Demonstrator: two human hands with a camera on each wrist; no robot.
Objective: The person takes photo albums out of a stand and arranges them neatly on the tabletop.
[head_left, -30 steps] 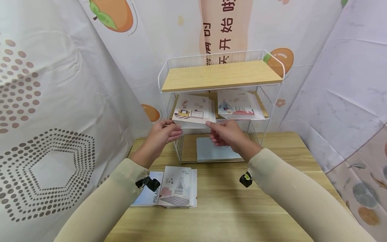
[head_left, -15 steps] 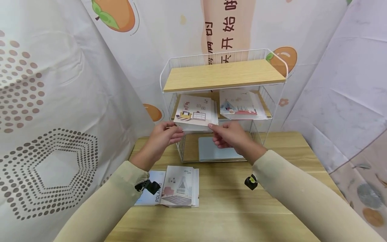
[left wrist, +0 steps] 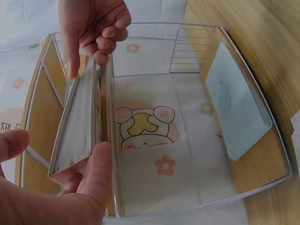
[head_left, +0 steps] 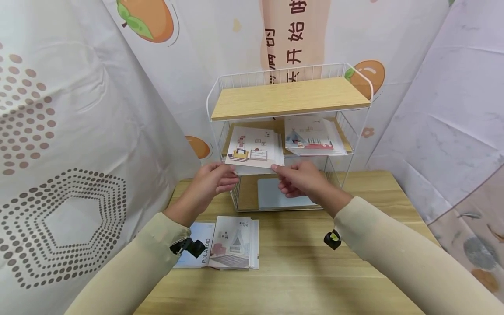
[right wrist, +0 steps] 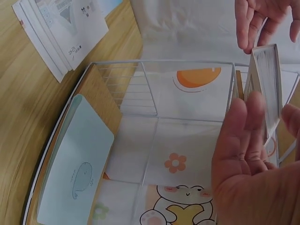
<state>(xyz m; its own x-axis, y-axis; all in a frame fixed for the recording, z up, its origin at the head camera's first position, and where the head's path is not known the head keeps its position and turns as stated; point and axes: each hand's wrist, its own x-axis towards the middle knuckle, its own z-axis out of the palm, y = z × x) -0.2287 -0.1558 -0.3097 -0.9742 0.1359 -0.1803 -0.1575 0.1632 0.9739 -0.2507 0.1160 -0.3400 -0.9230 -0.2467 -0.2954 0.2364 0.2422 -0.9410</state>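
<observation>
A thick white book (head_left: pixel 253 146) with a room drawing on its cover lies on the left of the rack's middle shelf, its front edge jutting out. My right hand (head_left: pixel 301 179) pinches its front right corner, thumb on the cover and fingers beneath. At the front left corner, my left hand (head_left: pixel 212 183) has its fingers against the underside. In the left wrist view the left thumb (left wrist: pixel 14 143) stands apart from the cover. Another white book (head_left: pixel 311 135), showing a tent drawing, lies to the right on the same shelf.
The white wire rack has a wooden top board (head_left: pixel 291 98). On its bottom shelf lies a pale blue notebook (right wrist: pixel 77 164). A stack of white books (head_left: pixel 232 243) rests on the wooden table (head_left: pixel 299 280), partly over a blue-white book (head_left: pixel 201 245) marked POLAROID.
The book's front edge has come slightly forward and down, out from the shelf. Both hands have moved a little with it. The other books stay in place.
</observation>
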